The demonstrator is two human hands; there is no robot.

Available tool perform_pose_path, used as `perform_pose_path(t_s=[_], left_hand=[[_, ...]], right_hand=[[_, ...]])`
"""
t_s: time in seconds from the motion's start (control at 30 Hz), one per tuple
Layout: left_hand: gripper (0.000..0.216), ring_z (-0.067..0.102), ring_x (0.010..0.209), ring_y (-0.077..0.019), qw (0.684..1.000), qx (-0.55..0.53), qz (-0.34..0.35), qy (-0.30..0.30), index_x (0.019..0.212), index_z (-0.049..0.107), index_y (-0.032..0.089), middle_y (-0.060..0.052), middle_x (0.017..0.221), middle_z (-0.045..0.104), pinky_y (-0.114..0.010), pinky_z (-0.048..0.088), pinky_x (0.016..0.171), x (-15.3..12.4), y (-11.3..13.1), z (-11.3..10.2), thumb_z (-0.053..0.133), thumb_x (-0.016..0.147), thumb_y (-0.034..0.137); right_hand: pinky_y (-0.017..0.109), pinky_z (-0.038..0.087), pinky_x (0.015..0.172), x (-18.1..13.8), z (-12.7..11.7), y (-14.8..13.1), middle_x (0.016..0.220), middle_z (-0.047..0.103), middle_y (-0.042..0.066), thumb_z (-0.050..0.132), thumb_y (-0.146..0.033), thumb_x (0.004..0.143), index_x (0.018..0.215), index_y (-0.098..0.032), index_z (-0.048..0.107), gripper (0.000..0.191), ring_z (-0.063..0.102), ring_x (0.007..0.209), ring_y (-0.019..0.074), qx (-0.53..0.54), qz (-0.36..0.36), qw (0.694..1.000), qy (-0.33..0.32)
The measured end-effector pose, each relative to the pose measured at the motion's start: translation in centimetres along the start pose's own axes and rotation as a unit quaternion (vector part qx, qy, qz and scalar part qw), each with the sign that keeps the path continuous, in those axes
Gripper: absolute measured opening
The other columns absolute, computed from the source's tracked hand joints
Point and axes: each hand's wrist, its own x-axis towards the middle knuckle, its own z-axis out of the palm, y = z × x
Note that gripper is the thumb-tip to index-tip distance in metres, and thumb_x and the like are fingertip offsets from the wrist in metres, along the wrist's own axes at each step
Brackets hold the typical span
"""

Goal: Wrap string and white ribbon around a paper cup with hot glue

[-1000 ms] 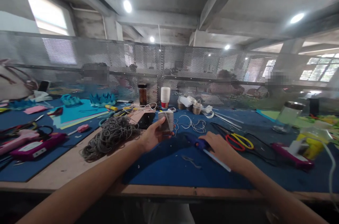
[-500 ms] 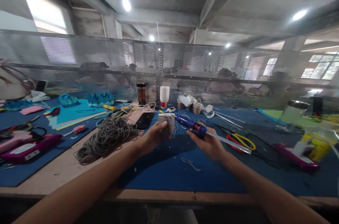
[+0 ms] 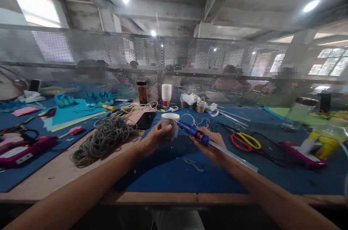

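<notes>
My left hand (image 3: pixel 159 135) is closed around a paper cup (image 3: pixel 170 128) wrapped in grey cord, its white rim tilted slightly toward me. In my right hand (image 3: pixel 210 145) is a blue hot glue gun (image 3: pixel 193 129), with a long clear glue stick (image 3: pixel 233 155) sticking out of its back. The nozzle is at the cup's right side, just under the rim; whether it touches cannot be made out. A heap of grey cord (image 3: pixel 104 141) lies left of my left hand. A short loose piece of cord (image 3: pixel 193 164) rests on the blue mat below the cup.
Red-and-yellow-handled scissors (image 3: pixel 246 141) and a purple power strip (image 3: pixel 303 155) lie to the right. A second purple power strip (image 3: pixel 27 152) is at left. Behind stand stacked paper cups (image 3: pixel 166 95), a brown jar (image 3: pixel 141 92) and a phone (image 3: pixel 146 120). A perforated screen (image 3: pixel 190 59) closes the back.
The cup's open rim has tipped toward me, showing more of its inside. The glue gun's nozzle has moved slightly down and left along the cup's side. The whole view has shifted a little.
</notes>
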Motion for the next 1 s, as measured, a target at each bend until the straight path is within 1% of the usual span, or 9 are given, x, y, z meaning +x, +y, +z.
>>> perform_pose_path(t_s=[0.07,0.27,0.4,0.5,0.63,0.77,0.93,1.0], left_hand=[[0.05,0.06,0.078,-0.0159,1.0,0.003,-0.001,0.002,0.124,0.063,0.022,-0.005,0.1,0.066,-0.027,0.046,0.064,-0.01,0.02,-0.02,0.078,0.082,0.045],[0.051,0.063,0.082,-0.0172,1.0,-0.001,-0.004,0.019,0.124,0.064,0.023,-0.006,0.107,0.068,-0.029,0.049,0.07,-0.11,0.15,0.13,0.081,0.08,0.043],[0.055,0.064,0.082,-0.0181,1.0,0.0,-0.002,0.022,0.126,0.063,0.021,-0.008,0.108,0.069,-0.03,0.049,0.07,-0.13,0.15,0.22,0.083,0.079,0.042],[0.055,0.064,0.08,-0.018,1.0,0.007,0.006,0.015,0.127,0.063,0.021,-0.009,0.107,0.069,-0.03,0.048,0.069,-0.11,0.04,0.16,0.082,0.08,0.041],[0.056,0.064,0.082,-0.0184,1.0,0.017,0.005,0.016,0.129,0.062,0.023,-0.008,0.11,0.068,-0.031,0.049,0.071,-0.09,-0.08,0.04,0.081,0.081,0.042],[0.059,0.065,0.084,-0.0193,1.0,0.025,0.006,0.016,0.13,0.06,0.022,-0.009,0.112,0.067,-0.031,0.049,0.071,-0.17,0.09,0.11,0.081,0.08,0.043],[0.057,0.064,0.088,-0.0198,1.0,0.003,0.003,0.023,0.128,0.06,0.021,-0.009,0.112,0.066,-0.031,0.051,0.072,-0.38,0.52,0.41,0.083,0.079,0.041],[0.055,0.063,0.085,-0.0186,1.0,-0.005,0.0,0.028,0.126,0.061,0.022,-0.008,0.109,0.067,-0.03,0.051,0.07,-0.46,0.67,0.51,0.083,0.079,0.04]], right_hand=[[0.023,0.045,0.063,-0.04,0.09,0.1,0.084,0.072,-0.001,0.061,-0.035,0.097,0.108,-0.024,0.064,0.015,0.066,0.066,0.0145,-0.012,-0.002,1.0,-0.004],[0.024,0.044,0.062,-0.1,0.43,0.32,0.082,0.073,-0.001,0.061,-0.036,0.097,0.108,-0.025,0.064,0.015,0.067,0.064,0.0156,-0.026,0.01,1.0,0.005],[0.024,0.043,0.06,-0.12,0.47,0.23,0.084,0.073,-0.001,0.061,-0.036,0.097,0.107,-0.026,0.064,0.014,0.067,0.064,0.0163,-0.031,0.007,0.999,-0.01],[0.025,0.043,0.062,-0.2,0.51,0.21,0.085,0.073,0.0,0.06,-0.036,0.098,0.108,-0.026,0.063,0.015,0.067,0.067,0.0168,-0.027,0.001,1.0,-0.014],[0.025,0.044,0.065,-0.26,0.54,0.26,0.084,0.071,-0.001,0.06,-0.036,0.098,0.109,-0.025,0.062,0.015,0.068,0.07,0.017,-0.025,-0.007,1.0,-0.014],[0.025,0.045,0.067,-0.24,0.49,0.26,0.087,0.072,0.0,0.059,-0.036,0.099,0.11,-0.025,0.061,0.016,0.069,0.073,0.0177,-0.029,-0.013,0.999,-0.021],[0.025,0.043,0.062,-0.3,0.5,0.23,0.083,0.073,0.001,0.061,-0.035,0.097,0.11,-0.024,0.063,0.016,0.067,0.067,0.0171,-0.041,0.0,0.999,0.0],[0.024,0.043,0.059,-0.34,0.46,0.13,0.081,0.072,0.0,0.061,-0.035,0.097,0.111,-0.025,0.064,0.018,0.067,0.065,0.017,-0.038,0.012,0.999,-0.003]])
